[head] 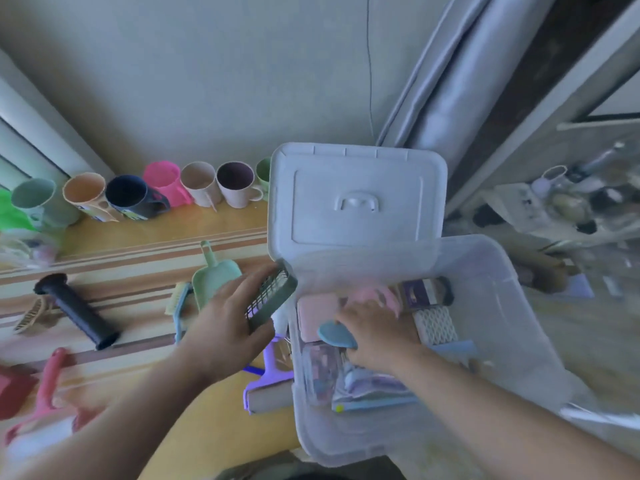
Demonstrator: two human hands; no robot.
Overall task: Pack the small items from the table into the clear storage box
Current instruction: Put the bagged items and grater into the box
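I see my left hand (228, 320) grasping a dark green mesh tray (270, 299), fingers curled over its near edge, just left of the clear plastic storage box (502, 306). My right hand (377, 330) lies inside the box, fingers spread flat on a pink item (372, 295), beside a blue oval piece (336, 334).

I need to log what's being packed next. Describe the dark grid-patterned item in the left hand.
The dark green mesh basket looks like plastic, a small rectangular tray with a solid rim and a grid bottom. The left hand grips it, tilted, at the left edge of the clear storage box, just under the raised lid.
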